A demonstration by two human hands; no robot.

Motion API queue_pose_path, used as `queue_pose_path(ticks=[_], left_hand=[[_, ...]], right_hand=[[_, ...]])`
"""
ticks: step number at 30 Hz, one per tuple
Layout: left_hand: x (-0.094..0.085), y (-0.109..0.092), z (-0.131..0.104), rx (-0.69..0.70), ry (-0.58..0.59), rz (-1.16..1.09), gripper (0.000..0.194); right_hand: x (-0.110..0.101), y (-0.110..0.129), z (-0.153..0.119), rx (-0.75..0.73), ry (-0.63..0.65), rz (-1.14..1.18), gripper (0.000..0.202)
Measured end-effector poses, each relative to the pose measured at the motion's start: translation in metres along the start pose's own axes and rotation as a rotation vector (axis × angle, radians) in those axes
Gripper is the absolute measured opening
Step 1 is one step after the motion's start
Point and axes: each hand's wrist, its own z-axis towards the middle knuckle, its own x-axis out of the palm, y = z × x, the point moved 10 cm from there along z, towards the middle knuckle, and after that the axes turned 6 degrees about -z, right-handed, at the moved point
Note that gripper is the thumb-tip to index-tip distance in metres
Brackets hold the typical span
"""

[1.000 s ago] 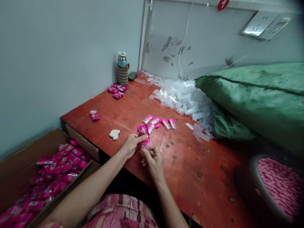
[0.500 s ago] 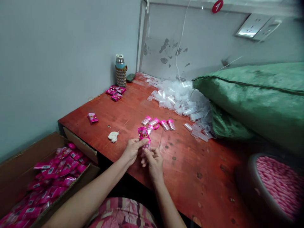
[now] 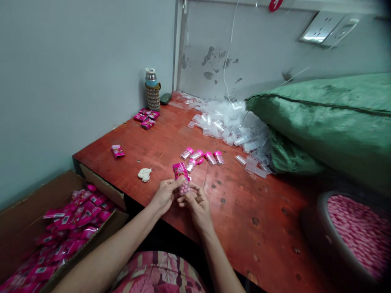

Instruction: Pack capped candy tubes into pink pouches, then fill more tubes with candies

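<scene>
In front of me, over the near edge of the table, both hands hold a small clear container of pink candies (image 3: 184,188) with a bright pink printed wrapper (image 3: 180,170) over its upper part. My left hand (image 3: 165,196) is closed on it from the left, the thumb across the wrapper's lower edge. From below and the right, my right hand (image 3: 198,205) grips the container's bottom end with bent fingers. Just beyond lie several filled containers with pink caps (image 3: 210,158), unwrapped. Left of my hands sits a crumpled white lump (image 3: 144,174).
An open cardboard box (image 3: 102,183) full of wrapped pink packs stands at lower left. More wrapped packs (image 3: 148,123) lie near a bottle (image 3: 152,91). Empty clear tubes (image 3: 226,122) are heaped beside a green sack (image 3: 320,118). A dark tub (image 3: 320,215) holds pink candies.
The wrapped container has moved slightly left and down in view, and more of its candy-filled lower part shows between my hands. The whole view has shifted a little.
</scene>
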Motion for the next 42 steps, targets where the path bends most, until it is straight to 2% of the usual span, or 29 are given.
queue_pose_path(ticks=[5,7,10,13,15,17,20,22,25,31,34,37,40,42], left_hand=[[0.005,0.002,-0.014,-0.001,0.012,-0.012,0.023],[0.000,-0.007,-0.026,0.041,-0.023,-0.002,0.021],[-0.034,-0.048,-0.055,0.286,-0.206,-0.039,0.020],[-0.075,-0.093,-0.089,0.600,-0.410,-0.029,0.034],[-0.083,-0.103,-0.090,0.645,-0.454,0.179,0.038],[-0.069,-0.098,-0.069,0.596,-0.385,0.555,0.037],[-0.031,-0.069,-0.026,0.572,-0.170,1.115,0.039],[-0.015,-0.050,-0.004,0.590,-0.083,1.353,0.035],[-0.008,-0.032,0.012,0.633,-0.043,1.540,0.027],[-0.012,-0.029,0.010,0.685,-0.029,1.513,0.021],[-0.006,-0.034,0.001,0.726,-0.028,1.434,0.023],[0.004,-0.041,-0.012,0.763,-0.009,1.273,0.024],[0.003,-0.047,-0.019,0.687,-0.046,1.029,0.029],[-0.009,-0.046,-0.016,0.534,-0.124,0.824,0.037]], right_hand=[[-0.001,0.003,0.004,0.005,-0.056,-0.053,0.025],[0.006,0.003,0.007,0.019,-0.023,-0.066,0.026],[0.007,0.008,0.008,0.025,-0.005,-0.084,0.024],[-0.013,0.016,0.010,0.001,-0.081,-0.129,0.021],[-0.028,0.019,0.011,-0.006,-0.122,-0.170,0.022],[-0.036,0.018,0.012,-0.002,-0.135,-0.207,0.022],[-0.037,0.013,0.010,0.020,-0.122,-0.250,0.023],[-0.034,0.009,0.008,0.042,-0.121,-0.267,0.024],[-0.034,0.007,0.006,0.060,-0.136,-0.286,0.024],[-0.045,0.011,0.012,0.002,-0.209,-0.384,0.023],[-0.047,0.014,0.017,-0.046,-0.269,-0.397,0.026],[-0.039,0.013,0.025,-0.038,-0.229,-0.322,0.033],[-0.036,0.016,0.030,-0.041,-0.209,-0.217,0.032],[-0.038,0.018,0.032,-0.035,-0.206,-0.189,0.032]])
